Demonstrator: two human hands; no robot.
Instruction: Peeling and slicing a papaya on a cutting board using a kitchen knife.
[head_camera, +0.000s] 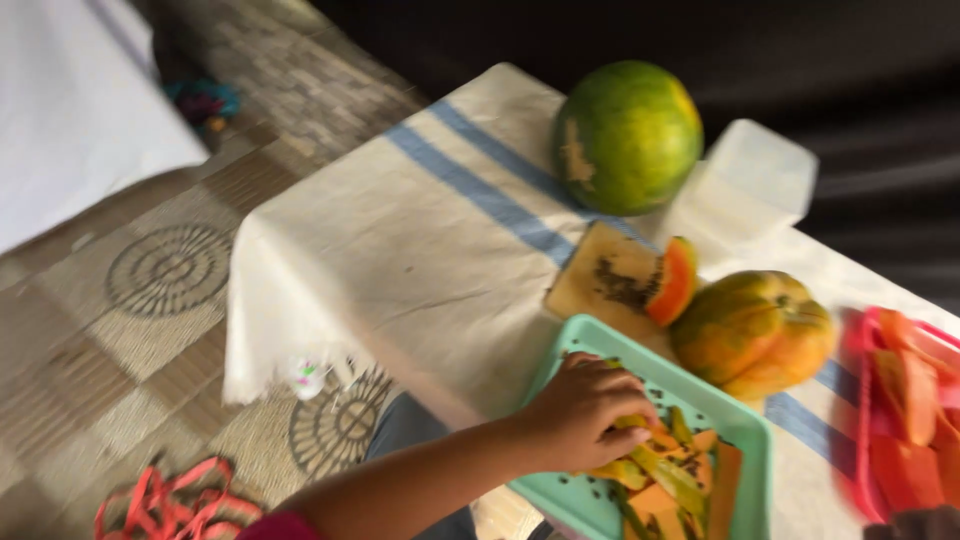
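Note:
My left hand (583, 408) reaches in from the lower left over a mint-green tray (600, 340). Its fingers are curled around a yellow-green strip of papaya peel (632, 423) on top of a heap of peels and dark seeds (672, 475) in the tray. Just beyond the tray lies a whole yellow-orange papaya (752, 330). Behind that, a wooden cutting board (598, 275) carries a cut papaya slice (674, 280) and seed smears. My right hand is out of view.
A large green round melon (627, 135) and a clear plastic container (745, 185) stand at the table's far side. A pink tray with orange papaya pieces (910, 410) sits at the right edge. A cream cloth with blue stripes (420, 240) covers the table. Red straps (165, 500) lie on the patterned floor.

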